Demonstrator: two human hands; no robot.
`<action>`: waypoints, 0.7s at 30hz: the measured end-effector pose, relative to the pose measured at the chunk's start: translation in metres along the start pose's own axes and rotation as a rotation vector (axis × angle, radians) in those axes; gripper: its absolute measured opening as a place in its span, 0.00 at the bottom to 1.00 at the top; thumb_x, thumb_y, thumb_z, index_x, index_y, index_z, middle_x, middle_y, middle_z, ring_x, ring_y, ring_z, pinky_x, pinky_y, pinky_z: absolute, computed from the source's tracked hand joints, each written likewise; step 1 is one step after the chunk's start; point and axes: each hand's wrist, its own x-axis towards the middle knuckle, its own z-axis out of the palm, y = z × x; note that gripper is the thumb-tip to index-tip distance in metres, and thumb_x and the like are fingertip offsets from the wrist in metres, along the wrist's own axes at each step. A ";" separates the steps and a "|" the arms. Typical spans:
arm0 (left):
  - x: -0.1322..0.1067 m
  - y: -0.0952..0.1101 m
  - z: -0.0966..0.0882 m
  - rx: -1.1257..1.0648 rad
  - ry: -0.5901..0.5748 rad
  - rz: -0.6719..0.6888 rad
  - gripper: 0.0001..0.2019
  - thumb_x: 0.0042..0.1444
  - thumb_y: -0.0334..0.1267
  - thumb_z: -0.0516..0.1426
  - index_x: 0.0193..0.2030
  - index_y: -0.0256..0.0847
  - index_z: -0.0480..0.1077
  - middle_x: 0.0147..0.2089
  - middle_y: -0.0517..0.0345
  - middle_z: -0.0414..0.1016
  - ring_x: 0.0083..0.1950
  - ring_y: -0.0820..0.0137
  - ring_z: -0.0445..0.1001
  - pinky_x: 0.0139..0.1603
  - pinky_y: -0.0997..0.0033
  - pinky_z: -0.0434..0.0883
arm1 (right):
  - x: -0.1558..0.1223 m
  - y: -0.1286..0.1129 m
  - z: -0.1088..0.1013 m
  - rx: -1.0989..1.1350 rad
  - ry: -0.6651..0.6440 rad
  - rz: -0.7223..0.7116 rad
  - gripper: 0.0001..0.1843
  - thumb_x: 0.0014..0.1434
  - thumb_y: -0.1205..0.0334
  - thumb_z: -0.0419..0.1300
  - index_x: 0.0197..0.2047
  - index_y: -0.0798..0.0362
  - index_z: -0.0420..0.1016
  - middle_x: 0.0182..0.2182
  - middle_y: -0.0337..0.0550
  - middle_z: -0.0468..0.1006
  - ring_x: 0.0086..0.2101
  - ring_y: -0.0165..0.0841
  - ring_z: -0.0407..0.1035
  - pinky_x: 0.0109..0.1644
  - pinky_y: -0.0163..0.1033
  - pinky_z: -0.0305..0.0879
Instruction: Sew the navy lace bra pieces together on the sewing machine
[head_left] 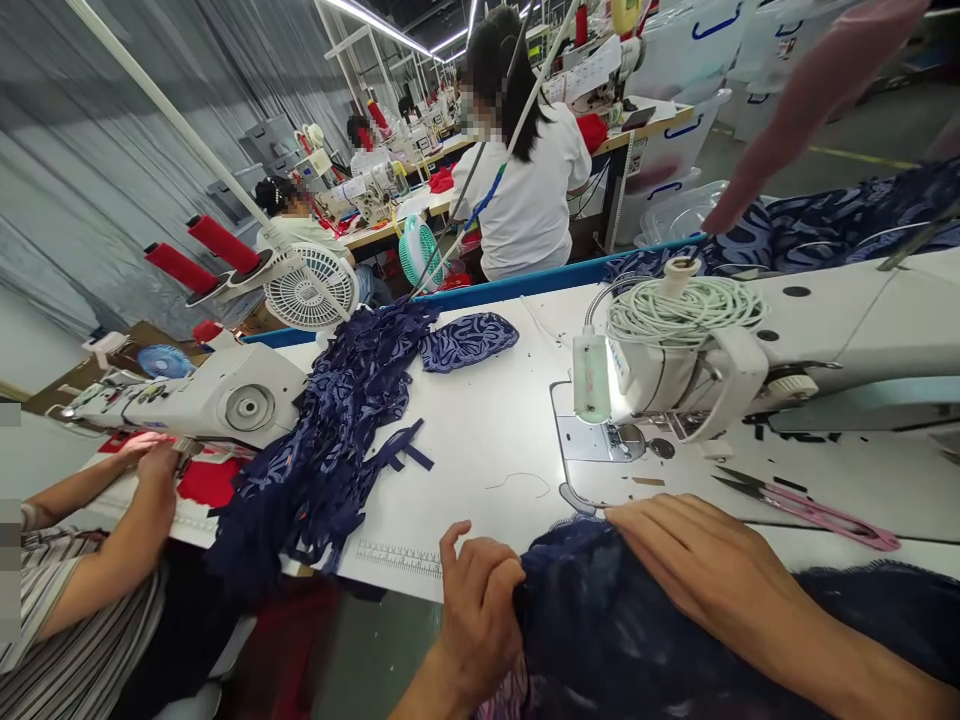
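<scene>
Dark navy fabric (585,610) with a stitched edge lies over the front of the white sewing table (480,430). My left hand (480,600) grips its left edge, fingers curled and the index finger partly raised. My right hand (690,550) rests on the upper part of the cloth, fingers together and pointing left; its fingertips are at the fabric's edge, and whether they pinch it cannot be seen. Just beyond the fabric is the needle area of a sewing machine (675,370), lit by a small lamp (591,378). Pink-handled scissors (817,508) lie right of my right hand.
A heap of navy fabric strips (337,420) covers the table's left side, beside a patterned navy piece (471,341). At the left, a co-worker's hands (154,455) work red cloth at another machine (232,395). A white fan (311,287) and red thread cones (223,243) stand behind.
</scene>
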 end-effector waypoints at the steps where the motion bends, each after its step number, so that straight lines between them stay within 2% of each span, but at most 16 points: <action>1: 0.000 -0.001 -0.001 -0.022 0.006 -0.031 0.15 0.60 0.18 0.46 0.39 0.42 0.64 0.33 0.62 0.73 0.35 0.73 0.73 0.62 0.53 0.64 | -0.002 0.002 0.001 -0.020 0.020 -0.024 0.10 0.71 0.67 0.51 0.45 0.51 0.73 0.33 0.41 0.77 0.34 0.34 0.70 0.44 0.41 0.63; 4: -0.001 -0.004 -0.004 -0.087 -0.015 -0.102 0.15 0.60 0.18 0.45 0.40 0.44 0.63 0.33 0.63 0.73 0.36 0.72 0.74 0.62 0.51 0.65 | -0.012 0.010 0.008 -0.043 0.039 -0.076 0.10 0.69 0.70 0.52 0.49 0.52 0.73 0.38 0.44 0.78 0.38 0.35 0.71 0.48 0.42 0.64; 7: -0.001 -0.005 -0.007 -0.113 -0.073 -0.096 0.17 0.60 0.18 0.47 0.42 0.45 0.66 0.37 0.61 0.75 0.41 0.70 0.74 0.61 0.51 0.66 | -0.024 0.018 0.014 -0.032 0.022 -0.070 0.11 0.69 0.69 0.54 0.52 0.51 0.72 0.40 0.44 0.79 0.40 0.36 0.72 0.50 0.45 0.65; 9: -0.002 -0.003 -0.008 -0.137 -0.104 -0.118 0.16 0.60 0.19 0.49 0.46 0.45 0.68 0.42 0.56 0.74 0.44 0.67 0.74 0.56 0.56 0.70 | -0.028 0.020 0.017 -0.027 0.015 -0.057 0.11 0.69 0.66 0.54 0.52 0.51 0.73 0.40 0.44 0.79 0.39 0.38 0.72 0.49 0.46 0.66; 11: -0.003 0.003 -0.010 -0.161 -0.106 -0.198 0.14 0.62 0.22 0.51 0.47 0.43 0.67 0.42 0.54 0.73 0.45 0.65 0.72 0.48 0.62 0.72 | -0.029 0.020 0.017 -0.015 0.010 -0.054 0.11 0.69 0.65 0.54 0.52 0.50 0.73 0.40 0.44 0.79 0.39 0.39 0.73 0.49 0.47 0.66; 14: -0.008 0.018 -0.013 -0.106 -0.124 -0.424 0.07 0.62 0.27 0.52 0.38 0.43 0.66 0.38 0.55 0.68 0.41 0.64 0.69 0.42 0.63 0.70 | -0.025 0.017 0.015 -0.002 0.009 -0.063 0.11 0.67 0.66 0.55 0.51 0.51 0.74 0.40 0.45 0.80 0.39 0.40 0.74 0.48 0.48 0.68; 16: -0.011 0.030 -0.013 -0.038 -0.160 -0.564 0.07 0.61 0.30 0.54 0.32 0.43 0.64 0.37 0.55 0.64 0.41 0.63 0.67 0.42 0.61 0.69 | -0.022 0.016 0.014 -0.014 0.022 -0.072 0.11 0.66 0.67 0.57 0.51 0.51 0.74 0.39 0.45 0.80 0.38 0.41 0.75 0.47 0.49 0.68; 18: -0.015 0.041 -0.011 0.006 -0.182 -0.629 0.08 0.58 0.32 0.58 0.30 0.43 0.63 0.37 0.55 0.63 0.41 0.62 0.66 0.43 0.59 0.68 | -0.020 0.015 0.013 -0.033 0.037 -0.095 0.11 0.66 0.68 0.58 0.51 0.52 0.73 0.39 0.46 0.81 0.38 0.41 0.75 0.47 0.49 0.69; 21: -0.020 0.052 -0.003 0.055 -0.145 -0.635 0.07 0.57 0.34 0.61 0.32 0.43 0.65 0.39 0.54 0.63 0.43 0.60 0.66 0.45 0.55 0.67 | -0.020 0.015 0.013 -0.043 0.040 -0.118 0.11 0.66 0.68 0.57 0.51 0.53 0.73 0.38 0.46 0.81 0.38 0.41 0.75 0.48 0.49 0.68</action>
